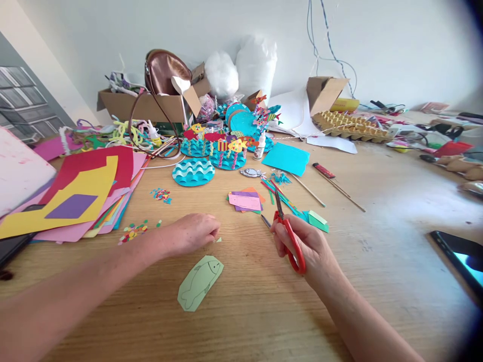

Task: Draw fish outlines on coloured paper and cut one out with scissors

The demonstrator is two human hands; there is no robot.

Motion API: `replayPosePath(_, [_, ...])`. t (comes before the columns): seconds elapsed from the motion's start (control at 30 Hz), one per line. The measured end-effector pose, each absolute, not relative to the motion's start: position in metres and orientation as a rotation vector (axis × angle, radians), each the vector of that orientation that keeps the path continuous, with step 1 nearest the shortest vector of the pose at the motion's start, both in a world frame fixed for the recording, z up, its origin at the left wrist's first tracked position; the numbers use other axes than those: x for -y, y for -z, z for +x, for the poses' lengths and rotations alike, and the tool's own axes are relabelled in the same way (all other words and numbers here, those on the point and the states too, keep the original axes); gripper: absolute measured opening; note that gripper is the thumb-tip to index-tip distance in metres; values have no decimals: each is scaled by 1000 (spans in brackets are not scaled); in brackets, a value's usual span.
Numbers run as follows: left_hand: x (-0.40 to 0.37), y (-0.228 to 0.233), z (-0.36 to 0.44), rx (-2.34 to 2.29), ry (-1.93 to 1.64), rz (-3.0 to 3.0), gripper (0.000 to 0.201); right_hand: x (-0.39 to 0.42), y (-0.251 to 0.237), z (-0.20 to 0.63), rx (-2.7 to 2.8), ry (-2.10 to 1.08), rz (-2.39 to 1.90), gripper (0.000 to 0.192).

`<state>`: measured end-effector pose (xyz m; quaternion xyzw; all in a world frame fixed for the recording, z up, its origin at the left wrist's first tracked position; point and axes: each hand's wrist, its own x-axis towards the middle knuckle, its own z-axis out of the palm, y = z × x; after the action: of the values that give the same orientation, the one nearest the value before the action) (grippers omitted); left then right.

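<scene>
- Pale green paper with a drawn fish [199, 283], lying flat on the wooden table [377, 211], long axis running from lower left up to upper right, fish head toward the upper right.
- Just below and slightly right of the left hand [188, 234], apart from it; nearer that hand than the other.
- Left hand palm down, fingertips pinched on what looks like a tiny green paper scrap [218, 240], too small to tell for sure.
- Right hand [305, 246] closed through the handles of the red scissors [287, 232], blades together and pointing up and away; up and to the right of the fish paper, well clear of it.
- Beyond the scissors: a small stack of coloured paper pieces [246, 200] and a green offcut [317, 220].
- Further back: blue wave discs with paper fish [211, 156], a glue bottle [259, 146].
- Far left: spread sheets of coloured paper [86, 191], confetti bits [132, 231] beside them.
- Far right edge: a dark tablet [458, 259].
</scene>
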<state>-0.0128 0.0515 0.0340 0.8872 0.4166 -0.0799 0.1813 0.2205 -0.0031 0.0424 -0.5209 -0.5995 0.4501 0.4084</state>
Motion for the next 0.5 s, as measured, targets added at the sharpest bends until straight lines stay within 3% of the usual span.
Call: replayPosePath(0.5, [-49,-38,1,-1182,223,2505,11,4,-40,221,1549,-1134,-1331,38])
